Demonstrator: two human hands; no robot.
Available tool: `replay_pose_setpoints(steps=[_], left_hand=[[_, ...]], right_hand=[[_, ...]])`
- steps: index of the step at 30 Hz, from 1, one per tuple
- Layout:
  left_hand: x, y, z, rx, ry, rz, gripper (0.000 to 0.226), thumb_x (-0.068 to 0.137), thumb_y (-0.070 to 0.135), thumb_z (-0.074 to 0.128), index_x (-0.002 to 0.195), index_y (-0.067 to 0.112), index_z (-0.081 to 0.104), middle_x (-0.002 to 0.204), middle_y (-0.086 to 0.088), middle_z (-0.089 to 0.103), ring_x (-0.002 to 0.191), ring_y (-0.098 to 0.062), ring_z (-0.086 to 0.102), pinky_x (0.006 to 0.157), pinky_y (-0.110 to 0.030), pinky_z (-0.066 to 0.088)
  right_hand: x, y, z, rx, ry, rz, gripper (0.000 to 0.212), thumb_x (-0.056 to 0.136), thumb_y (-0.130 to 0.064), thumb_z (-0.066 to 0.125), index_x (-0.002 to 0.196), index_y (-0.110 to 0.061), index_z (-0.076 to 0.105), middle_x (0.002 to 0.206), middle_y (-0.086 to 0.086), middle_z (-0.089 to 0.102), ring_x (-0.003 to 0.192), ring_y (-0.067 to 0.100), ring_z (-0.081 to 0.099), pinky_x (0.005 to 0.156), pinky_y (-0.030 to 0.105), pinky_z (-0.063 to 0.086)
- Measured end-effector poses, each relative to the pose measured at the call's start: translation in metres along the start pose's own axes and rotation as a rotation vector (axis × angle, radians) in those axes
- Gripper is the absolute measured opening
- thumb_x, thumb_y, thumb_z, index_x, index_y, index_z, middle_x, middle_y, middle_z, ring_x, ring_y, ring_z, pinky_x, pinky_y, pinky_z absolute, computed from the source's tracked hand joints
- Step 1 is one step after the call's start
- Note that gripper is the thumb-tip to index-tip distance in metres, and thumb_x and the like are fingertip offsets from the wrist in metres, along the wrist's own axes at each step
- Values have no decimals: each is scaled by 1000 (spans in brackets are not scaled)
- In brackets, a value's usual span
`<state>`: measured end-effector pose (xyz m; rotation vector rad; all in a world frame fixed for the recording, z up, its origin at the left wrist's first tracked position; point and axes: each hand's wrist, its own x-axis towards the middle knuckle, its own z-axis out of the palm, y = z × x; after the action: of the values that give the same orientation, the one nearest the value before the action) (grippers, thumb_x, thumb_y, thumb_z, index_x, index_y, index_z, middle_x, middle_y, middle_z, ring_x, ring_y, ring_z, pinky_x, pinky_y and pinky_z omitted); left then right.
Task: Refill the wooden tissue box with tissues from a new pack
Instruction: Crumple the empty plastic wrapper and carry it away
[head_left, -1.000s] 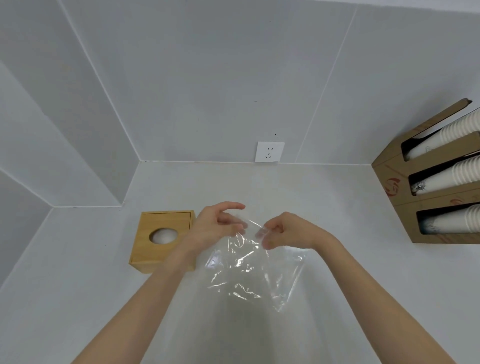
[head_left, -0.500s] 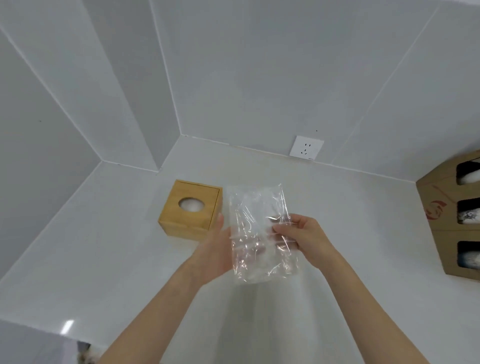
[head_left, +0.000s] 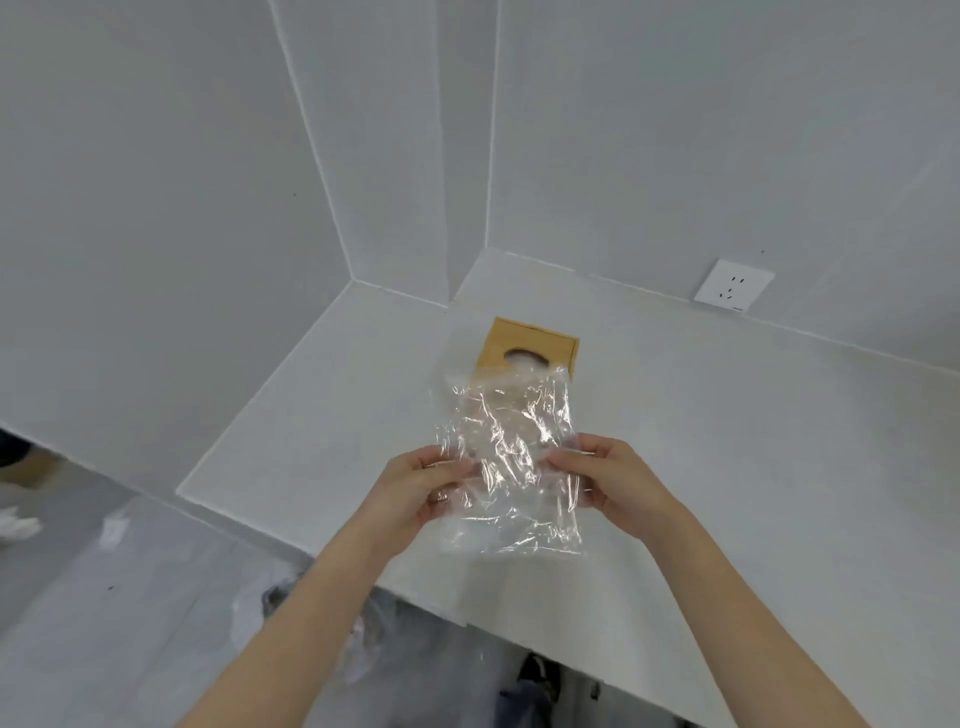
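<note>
— Out over the front edge of the white counter (head_left: 332, 415), two bare hands, one clear plastic wrapper (head_left: 511, 457) held up between them. That is all they hold.

— How are the hands set?

— The left hand (head_left: 415, 488) pinches the wrapper's left side, thumb on the near face, fingers curled behind. The right hand (head_left: 618, 488) does the same on the right side. Both are closed on the film, which is crinkled, flat and looks empty; you see straight through it.

— And the tissue box?

— One wooden tissue box (head_left: 535, 345), standing on the counter farther back, near the inner corner where the wall steps out. Its lower half is behind the top of the wrapper from here. One oval opening on its top, with something white showing in it.

— Anything beyond that?

— One white wall socket (head_left: 734, 286) on the back wall, to the right of the box and well apart from it. Below the counter's near edge there is grey floor, with blurred pale scraps I cannot make out.
</note>
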<state>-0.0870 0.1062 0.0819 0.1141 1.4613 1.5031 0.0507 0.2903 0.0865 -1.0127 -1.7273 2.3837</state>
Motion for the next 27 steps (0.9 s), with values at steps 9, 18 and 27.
replay_pose_setpoints(steps=[9, 18, 27], left_hand=[[-100, -37, -177, 10, 99, 11, 22, 77, 5, 65, 98, 12, 69, 85, -4, 77, 74, -16, 65, 60, -23, 53], [-129, -125, -273, 100, 453, 27, 45, 77, -16, 56, 59, 20, 76, 86, 4, 76, 93, -14, 63, 82, -18, 48], [-61, -255, -311, 982, 803, 100, 25, 76, -8, 65, 82, 13, 77, 104, -8, 73, 97, -28, 66, 83, -34, 48]], right_hand=[[10, 74, 159, 30, -342, 154, 22, 82, -7, 63, 101, -15, 72, 91, 4, 75, 76, 21, 66, 70, 32, 58], [34, 166, 255, -437, -299, 153, 18, 82, -7, 64, 93, -15, 76, 118, -7, 62, 100, -10, 57, 73, -7, 38], [107, 292, 260, -675, -344, 176, 37, 98, -16, 36, 134, -20, 46, 129, -12, 51, 127, 8, 42, 97, 10, 29]])
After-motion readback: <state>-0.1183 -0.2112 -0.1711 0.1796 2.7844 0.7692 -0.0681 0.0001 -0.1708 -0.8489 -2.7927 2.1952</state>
